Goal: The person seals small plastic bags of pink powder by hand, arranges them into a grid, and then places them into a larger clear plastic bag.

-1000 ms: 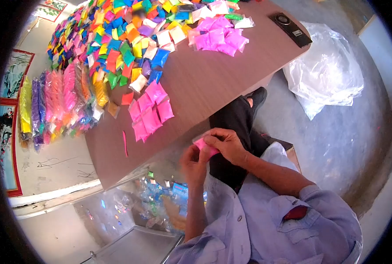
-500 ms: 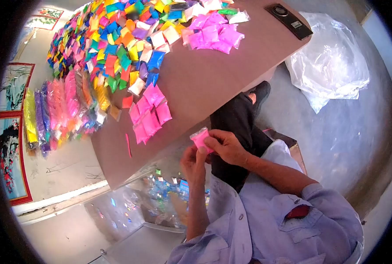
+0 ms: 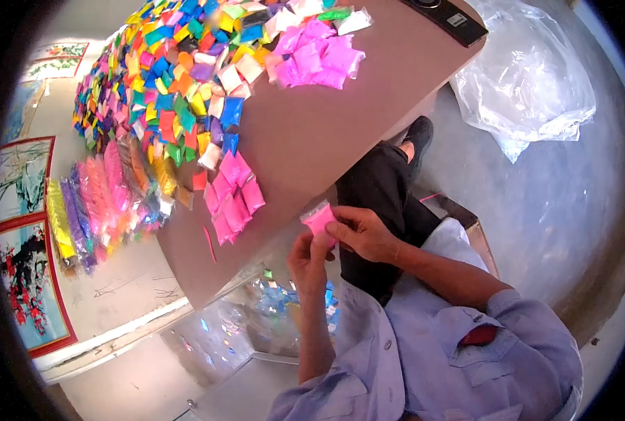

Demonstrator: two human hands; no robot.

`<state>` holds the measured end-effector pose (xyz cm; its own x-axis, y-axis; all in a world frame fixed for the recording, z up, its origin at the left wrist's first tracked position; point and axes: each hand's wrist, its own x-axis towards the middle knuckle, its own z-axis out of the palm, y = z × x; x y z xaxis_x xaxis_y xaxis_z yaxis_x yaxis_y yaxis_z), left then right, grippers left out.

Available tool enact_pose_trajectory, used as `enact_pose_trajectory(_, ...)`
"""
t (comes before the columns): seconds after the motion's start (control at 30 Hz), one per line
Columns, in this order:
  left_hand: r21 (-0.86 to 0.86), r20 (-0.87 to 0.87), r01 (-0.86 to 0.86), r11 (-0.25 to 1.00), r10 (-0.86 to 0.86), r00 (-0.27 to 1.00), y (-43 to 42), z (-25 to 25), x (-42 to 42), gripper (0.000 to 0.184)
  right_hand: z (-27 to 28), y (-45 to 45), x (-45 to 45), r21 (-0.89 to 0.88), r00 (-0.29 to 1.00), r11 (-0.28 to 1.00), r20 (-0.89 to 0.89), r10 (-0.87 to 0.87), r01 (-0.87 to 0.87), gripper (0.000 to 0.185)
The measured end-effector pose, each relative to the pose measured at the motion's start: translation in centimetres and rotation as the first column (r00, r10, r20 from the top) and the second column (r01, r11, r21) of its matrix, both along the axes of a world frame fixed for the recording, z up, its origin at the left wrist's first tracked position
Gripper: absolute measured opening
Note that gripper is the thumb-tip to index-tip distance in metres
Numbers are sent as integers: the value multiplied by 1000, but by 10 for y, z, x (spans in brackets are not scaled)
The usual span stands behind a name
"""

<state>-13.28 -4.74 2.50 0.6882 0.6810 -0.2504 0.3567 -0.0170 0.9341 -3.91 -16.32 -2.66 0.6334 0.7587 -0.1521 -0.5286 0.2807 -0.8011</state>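
At the near edge of the brown, smooth-topped table (image 3: 312, 147), both hands pinch one small pink packet (image 3: 318, 219), the left hand (image 3: 309, 258) at its lower end and the right hand (image 3: 363, 233) on its side, thumbs and fingertips clamped to it. It's soft and plump, with a clear, crinkled plastic end.

Taking the hands as the dial's centre, a cluster of matching pink packets (image 3: 231, 200) lies flat at ten o'clock, with a thin pink strip (image 3: 209, 244) just beside. Glossy little pillows of every colour make a great pile (image 3: 179, 84) toward eleven; a brighter pink heap (image 3: 319, 56) sits at twelve. Long clear bags (image 3: 95, 200), tightly filled, crowd nine to ten.

At two, a filmy plastic bag (image 3: 523, 91) slumps on the grey floor (image 3: 537, 217). Framed pictures (image 3: 31, 288) hang around nine. One o'clock has a black device (image 3: 446, 19) with a white label, its print too small to read.
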Motion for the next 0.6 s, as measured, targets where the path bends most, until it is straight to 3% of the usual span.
enact_pose_trajectory(0.07,-51,50,-64,997,66,997,0,0,4,26,-2,-2,1,-12,999,1000,43,-6,6,22)
enact_pose_trajectory(0.17,75,11,11,997,-12,1000,2,0,11,23,-11,-1,-2,95,990,990,95,-109,100,22)
enact_pose_trajectory(0.27,102,41,60,993,-64,997,3,-1,19,22,-9,-11,8,13,987,997,140,-79,78,23)
enact_pose_trajectory(0.33,243,-47,176,954,-169,984,9,-2,20,15,-12,-16,15,-37,995,998,83,-53,56,20)
enact_pose_trajectory(0.47,172,-12,237,956,-239,971,2,-4,32,15,-13,-23,27,10,997,997,0,-72,72,15)
enact_pose_trajectory(0.6,54,40,145,988,-148,988,-13,3,45,15,-23,-20,23,147,988,978,-57,-144,151,12)
